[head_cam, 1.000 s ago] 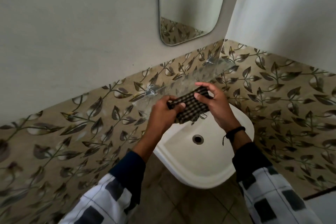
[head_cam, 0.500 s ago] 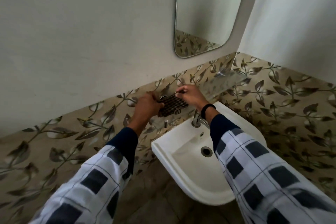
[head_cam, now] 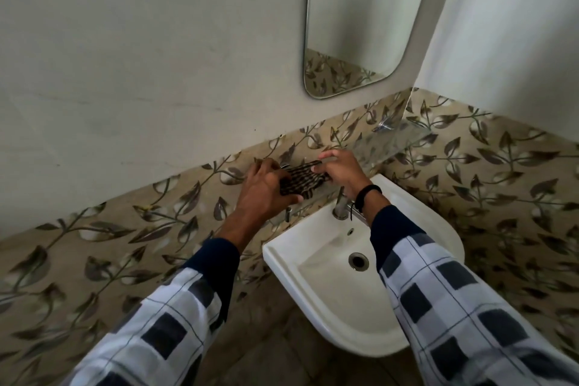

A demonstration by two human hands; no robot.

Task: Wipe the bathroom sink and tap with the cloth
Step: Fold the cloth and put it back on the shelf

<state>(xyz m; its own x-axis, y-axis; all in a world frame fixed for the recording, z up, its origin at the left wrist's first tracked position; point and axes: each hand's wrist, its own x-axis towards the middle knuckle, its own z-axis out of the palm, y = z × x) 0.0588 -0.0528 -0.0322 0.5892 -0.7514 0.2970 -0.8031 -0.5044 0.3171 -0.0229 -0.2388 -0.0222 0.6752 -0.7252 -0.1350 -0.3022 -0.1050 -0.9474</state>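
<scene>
1. Head view shows both hands up at the glass shelf above the white sink, with the checked cloth between them.
2. Left hand has fingers curled around the cloth's left end; right hand pinches its upper right corner.
3. The cloth looks dark, small and bunched.
4. Wiping seems not yet begun: next, bring it down to the tap and sink.
</scene>
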